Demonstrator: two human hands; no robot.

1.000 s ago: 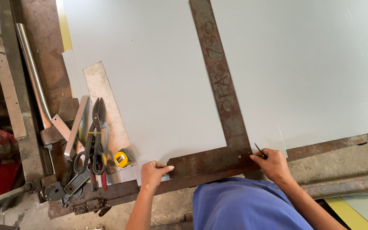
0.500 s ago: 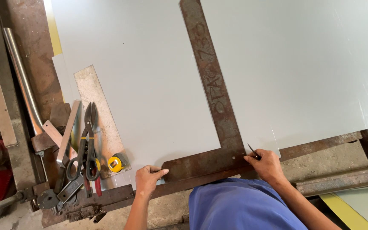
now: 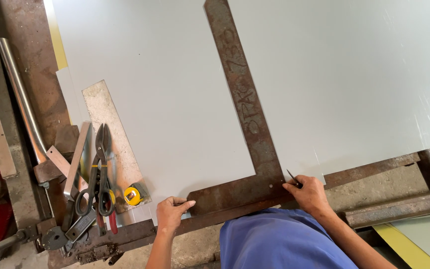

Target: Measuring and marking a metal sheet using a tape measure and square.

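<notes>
while the left hand (image 3: pixel 171 213) presses flat, fingers spread, on the rusty steel square (image 3: pixel 247 129), the right hand (image 3: pixel 310 193) pinches a scriber (image 3: pixel 293 177) against the grey sheet (image 3: pixel 175 99).

No packages, signs or screens in view. Only marking: hand-painted characters, faded dark on rust-brown, along long arm of steel square (image 3: pixel 247 107), running from 12 o'clock toward centre, over pale grey sheet (image 3: pixel 175 99).
</notes>
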